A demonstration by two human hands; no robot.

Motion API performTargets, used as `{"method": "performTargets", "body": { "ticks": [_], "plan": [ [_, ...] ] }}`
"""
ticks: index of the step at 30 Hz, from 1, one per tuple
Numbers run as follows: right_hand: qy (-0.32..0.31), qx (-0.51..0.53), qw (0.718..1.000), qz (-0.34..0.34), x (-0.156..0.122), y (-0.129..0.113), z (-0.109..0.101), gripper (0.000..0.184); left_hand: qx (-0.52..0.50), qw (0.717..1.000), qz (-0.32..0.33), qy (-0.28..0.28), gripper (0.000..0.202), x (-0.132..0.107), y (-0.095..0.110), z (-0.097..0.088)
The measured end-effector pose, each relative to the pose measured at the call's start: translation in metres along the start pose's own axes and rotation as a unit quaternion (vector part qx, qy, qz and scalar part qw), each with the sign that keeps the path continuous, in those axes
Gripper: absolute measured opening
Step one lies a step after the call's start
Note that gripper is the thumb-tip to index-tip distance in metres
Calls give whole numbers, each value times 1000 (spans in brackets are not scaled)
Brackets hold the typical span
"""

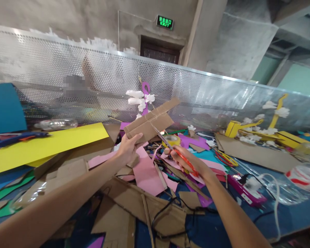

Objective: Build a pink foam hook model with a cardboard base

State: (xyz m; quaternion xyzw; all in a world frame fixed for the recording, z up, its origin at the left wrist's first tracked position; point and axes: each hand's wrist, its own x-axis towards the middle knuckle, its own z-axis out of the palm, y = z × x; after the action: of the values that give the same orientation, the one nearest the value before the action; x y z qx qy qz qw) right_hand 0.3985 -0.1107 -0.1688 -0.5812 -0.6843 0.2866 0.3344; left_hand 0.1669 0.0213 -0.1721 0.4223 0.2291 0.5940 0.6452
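Raised above the table, a folded piece of brown cardboard (pixel 160 120) is gripped at its lower left corner by my left hand (pixel 129 148), the thumb lying across its face. My right hand (pixel 183 160) is closed round the handles of red-handled scissors (pixel 187 162). The blades point up and left, with their tips at the lower edge of the cardboard. Whether the tips have cut into it I cannot tell. Below both hands lie pink paper pieces (pixel 147 170) and a roll of yellow tape (pixel 172 140).
A perforated metal panel (pixel 98 93) stands behind the table. Yellow card (pixel 74 141) and a blue glue gun (pixel 23 137) are at left. A purple power strip (pixel 245 191) with cords is at right. Cardboard scraps (pixel 150 206) and a black cable (pixel 167 206) lie in front.
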Motion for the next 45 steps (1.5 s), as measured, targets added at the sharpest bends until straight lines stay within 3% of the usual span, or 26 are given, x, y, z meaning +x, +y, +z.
{"method": "performTargets", "body": {
  "ticks": [10, 21, 33, 45],
  "plan": [
    [5, -12, 1000, -4, 3, 8, 3, 50, -2, 1000, -1, -12, 50, 0, -3, -2],
    [23, -48, 999, -12, 1, -7, -1, 44, -16, 1000, -22, 4, 49, 0, -3, -2],
    [27, -20, 999, 21, 4, 4, 8, 50, -2, 1000, 5, -13, 53, -1, -2, -6],
    [50, -37, 998, 24, -3, -13, 10, 55, 20, 1000, 7, -20, 61, -4, 8, -2]
  ]
}}
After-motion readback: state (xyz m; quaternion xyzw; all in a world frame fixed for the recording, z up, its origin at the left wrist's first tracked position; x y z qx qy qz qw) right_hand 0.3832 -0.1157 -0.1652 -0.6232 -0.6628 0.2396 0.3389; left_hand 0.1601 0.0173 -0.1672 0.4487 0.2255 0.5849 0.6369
